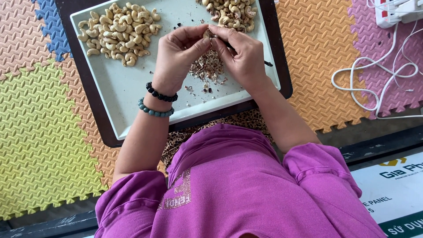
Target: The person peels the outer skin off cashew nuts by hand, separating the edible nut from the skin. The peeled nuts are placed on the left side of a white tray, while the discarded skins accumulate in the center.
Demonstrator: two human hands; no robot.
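Note:
A pale rectangular tray [123, 88] rests on a dark board on my lap. My left hand [176, 55] and my right hand [242, 55] meet over the tray's middle, fingertips pinched together on one small cashew nut [208, 33]. Whether a thin tool lies in my right hand I cannot tell. Directly beneath my fingers sits a heap of brown skin flakes [206, 67]. A pile of pale peeled cashews [119, 33] lies at the tray's far left. A second pile of browner cashews [231, 13] lies at the far right.
The dark board [92, 105] juts out around the tray. Coloured foam puzzle mats [39, 132] cover the floor. White cables [374, 79] loop on the mats at right, leading to a power strip [396, 11] at the top right corner.

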